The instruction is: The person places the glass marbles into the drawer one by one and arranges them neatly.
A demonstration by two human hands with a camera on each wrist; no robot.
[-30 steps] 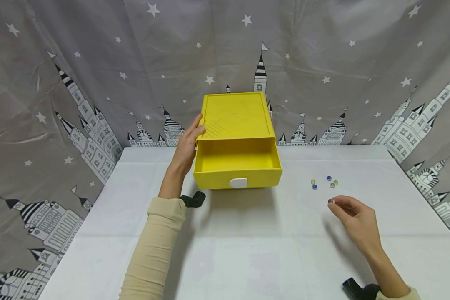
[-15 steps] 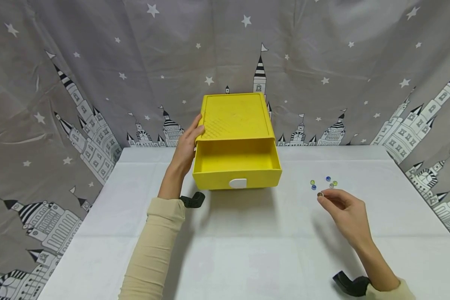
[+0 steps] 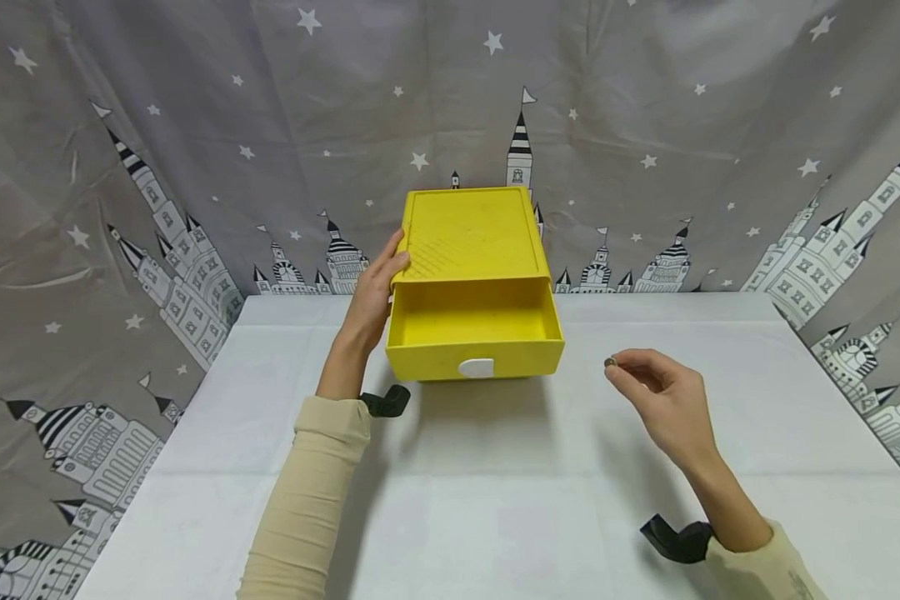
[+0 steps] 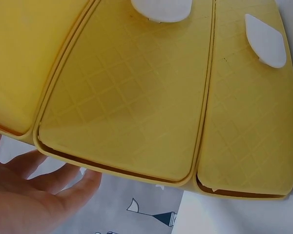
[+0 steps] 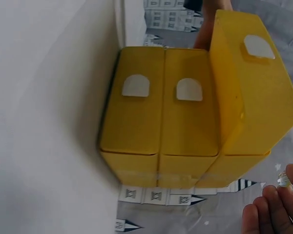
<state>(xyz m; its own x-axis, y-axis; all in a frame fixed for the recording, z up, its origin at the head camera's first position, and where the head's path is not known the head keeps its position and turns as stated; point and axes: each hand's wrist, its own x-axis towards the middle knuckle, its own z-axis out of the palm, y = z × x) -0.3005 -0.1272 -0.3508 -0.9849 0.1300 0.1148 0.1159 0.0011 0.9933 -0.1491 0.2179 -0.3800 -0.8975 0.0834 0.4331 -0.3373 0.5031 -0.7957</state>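
A yellow plastic drawer unit stands at the back of the table, its top drawer pulled out. No object shows inside that drawer in the head view. The two lower drawers are closed in the right wrist view, each with a white handle. My left hand rests against the unit's left side with its fingers extended along it. To the right of the drawer, above the table, my right hand pinches a small clear glass bead between thumb and fingertips.
A white cloth covers the table. Behind it hangs a grey curtain printed with castles and stars. The spot where several small glass beads lay is hidden by my right hand.
My right hand, holding the bead, has moved left and away from me toward the open drawer, covering the beads on the table. The left hand and drawer unit have stayed put.
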